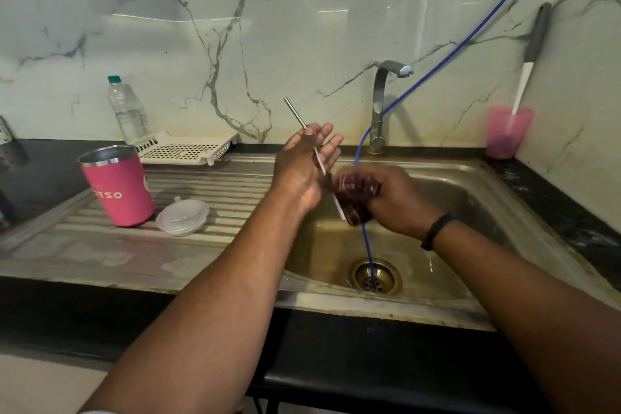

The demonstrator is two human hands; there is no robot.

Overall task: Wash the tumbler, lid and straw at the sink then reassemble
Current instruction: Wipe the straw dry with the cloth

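Observation:
Over the sink basin [447, 198], my left hand [302, 161] holds a thin metal straw [295, 112]. The straw lies slanted across its palm with the fingers stretched out and the thumb over it. My right hand [393, 200] grips a dark red scrubber [353, 191] wrapped around the straw's lower part. The pink tumbler [119, 190] stands upright and open on the ribbed drainboard [218, 185] at the left. Its clear plastic lid [183, 217] lies flat just right of it.
A steel tap [381, 104] stands behind the basin, and a blue hose [368, 245] runs from the wall down into the drain [374, 276]. A white drying rack [184, 148] and a water bottle [127, 109] sit at the back left. A pink cup [507, 133] is at the back right.

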